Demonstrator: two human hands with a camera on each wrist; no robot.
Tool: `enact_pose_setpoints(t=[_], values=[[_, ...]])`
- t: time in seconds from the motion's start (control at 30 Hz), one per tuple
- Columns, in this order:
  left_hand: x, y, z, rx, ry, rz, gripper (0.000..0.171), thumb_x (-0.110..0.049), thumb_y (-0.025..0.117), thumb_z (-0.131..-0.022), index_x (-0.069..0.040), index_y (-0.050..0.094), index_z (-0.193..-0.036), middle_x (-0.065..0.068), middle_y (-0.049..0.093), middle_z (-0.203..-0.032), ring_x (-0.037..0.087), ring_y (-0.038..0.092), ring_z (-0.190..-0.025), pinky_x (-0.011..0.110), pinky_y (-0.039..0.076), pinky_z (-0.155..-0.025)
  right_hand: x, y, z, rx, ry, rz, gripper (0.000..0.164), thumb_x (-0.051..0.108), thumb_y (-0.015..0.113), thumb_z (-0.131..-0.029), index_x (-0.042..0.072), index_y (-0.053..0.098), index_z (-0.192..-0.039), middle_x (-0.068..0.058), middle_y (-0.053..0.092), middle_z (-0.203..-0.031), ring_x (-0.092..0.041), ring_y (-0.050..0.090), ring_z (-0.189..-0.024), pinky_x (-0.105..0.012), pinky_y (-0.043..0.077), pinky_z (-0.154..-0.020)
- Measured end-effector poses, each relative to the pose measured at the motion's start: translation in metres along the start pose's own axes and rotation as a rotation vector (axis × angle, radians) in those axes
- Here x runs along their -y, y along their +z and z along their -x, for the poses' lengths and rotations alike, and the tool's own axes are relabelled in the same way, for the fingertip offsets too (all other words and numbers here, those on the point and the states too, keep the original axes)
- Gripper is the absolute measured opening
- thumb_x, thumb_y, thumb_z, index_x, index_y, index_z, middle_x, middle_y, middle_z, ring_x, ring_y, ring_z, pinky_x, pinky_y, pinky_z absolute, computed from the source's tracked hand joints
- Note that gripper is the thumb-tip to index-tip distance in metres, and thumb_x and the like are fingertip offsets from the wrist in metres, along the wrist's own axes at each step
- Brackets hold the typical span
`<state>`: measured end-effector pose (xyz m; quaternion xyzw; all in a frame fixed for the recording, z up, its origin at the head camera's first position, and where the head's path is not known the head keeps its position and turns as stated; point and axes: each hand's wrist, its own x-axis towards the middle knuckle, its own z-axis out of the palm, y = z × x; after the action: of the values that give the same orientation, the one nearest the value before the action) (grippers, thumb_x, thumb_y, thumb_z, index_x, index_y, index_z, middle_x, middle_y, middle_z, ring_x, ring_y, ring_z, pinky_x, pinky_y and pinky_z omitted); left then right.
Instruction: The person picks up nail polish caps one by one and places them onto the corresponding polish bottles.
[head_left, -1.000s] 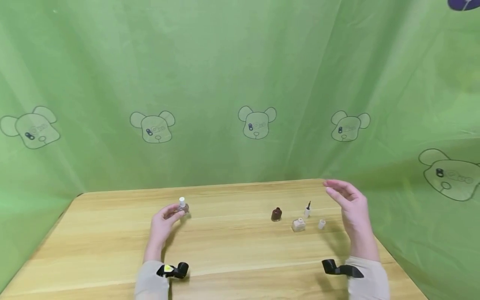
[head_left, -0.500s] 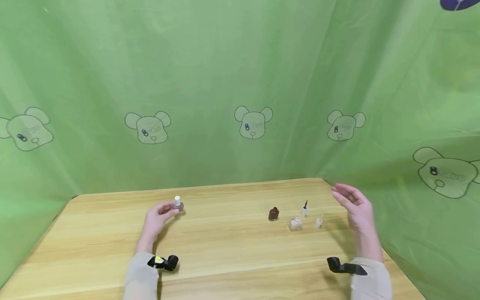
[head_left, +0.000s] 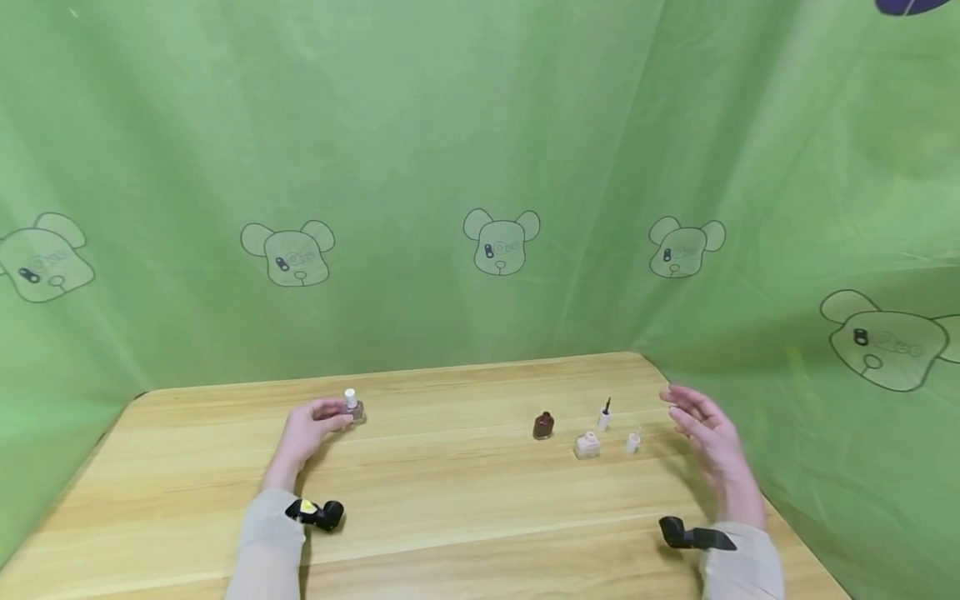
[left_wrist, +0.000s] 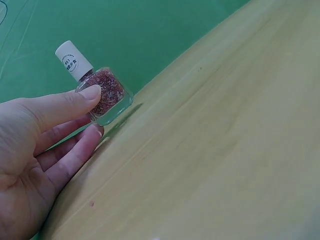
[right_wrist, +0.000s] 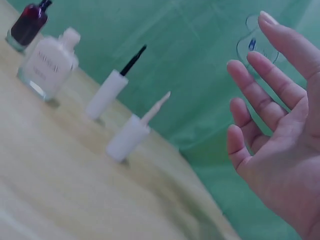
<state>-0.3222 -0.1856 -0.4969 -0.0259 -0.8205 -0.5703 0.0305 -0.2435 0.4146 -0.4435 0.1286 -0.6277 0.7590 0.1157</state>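
Note:
My left hand (head_left: pixel 311 425) pinches a glitter nail polish bottle (left_wrist: pixel 110 92) with its white cap on, between thumb and fingers, at the table's left. Whether its base touches the wood is hard to tell. My right hand (head_left: pixel 712 433) is raised at the right, fingers relaxed and holding nothing. Left of it, two white caps stand upside down, brushes pointing up: one cap with a dark brush (right_wrist: pixel 107 95) and one with a pale brush (right_wrist: pixel 129 137). Beside them stand an uncapped pale pink polish bottle (right_wrist: pixel 49 65) and an uncapped dark red polish bottle (right_wrist: pixel 29 24).
The wooden table (head_left: pixel 450 517) carries all the bottles. A green curtain (head_left: pixel 405 167) with bear-head outlines hangs behind it and along both sides. Each wrist wears a black camera mount (head_left: pixel 318 514).
The left hand has shifted a little left in view with the glitter bottle. My right hand has moved slightly right and lower, away from the caps. The head view has turned slightly.

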Motion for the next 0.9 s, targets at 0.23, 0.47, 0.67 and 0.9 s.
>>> enact_pose_setpoints(t=[0.23,0.47,0.67,0.9], values=[[0.001,-0.005,-0.006,0.044,0.014,-0.012,0.042,-0.016,0.074,-0.086,0.001,0.062,-0.122,0.019,0.068,-0.120,0.012,0.066,-0.100,0.019,0.050,-0.090,-0.018,-0.013,0.007,0.025,0.108,-0.025,0.045,-0.003,0.048,-0.098,0.013,0.047,-0.140,0.011,0.064,-0.123,-0.001,0.057,-0.105,-0.018,0.045,-0.081],[0.003,-0.009,-0.010,0.064,0.024,-0.033,0.044,-0.018,0.074,-0.086,0.002,0.062,-0.123,0.019,0.067,-0.121,0.011,0.065,-0.101,0.014,0.047,-0.088,-0.031,-0.023,0.010,0.057,0.160,0.021,0.042,-0.001,0.048,-0.099,0.018,0.051,-0.136,0.012,0.065,-0.123,-0.002,0.058,-0.098,-0.021,0.047,-0.076],[0.004,-0.011,-0.011,0.075,0.031,-0.028,0.043,-0.016,0.074,-0.086,0.004,0.061,-0.123,0.021,0.067,-0.121,0.014,0.066,-0.101,0.013,0.049,-0.085,-0.038,-0.027,0.009,0.089,0.164,0.113,0.042,-0.001,0.049,-0.098,0.015,0.050,-0.137,0.016,0.065,-0.121,-0.001,0.058,-0.104,-0.022,0.046,-0.077],[0.005,-0.010,-0.014,0.064,0.030,-0.055,0.042,-0.018,0.074,-0.086,0.003,0.063,-0.122,0.020,0.068,-0.120,0.008,0.064,-0.098,0.012,0.046,-0.085,-0.042,-0.025,0.009,0.116,0.230,0.334,0.043,0.005,0.056,-0.097,0.007,0.048,-0.139,0.022,0.064,-0.118,0.002,0.056,-0.104,-0.022,0.042,-0.079]])
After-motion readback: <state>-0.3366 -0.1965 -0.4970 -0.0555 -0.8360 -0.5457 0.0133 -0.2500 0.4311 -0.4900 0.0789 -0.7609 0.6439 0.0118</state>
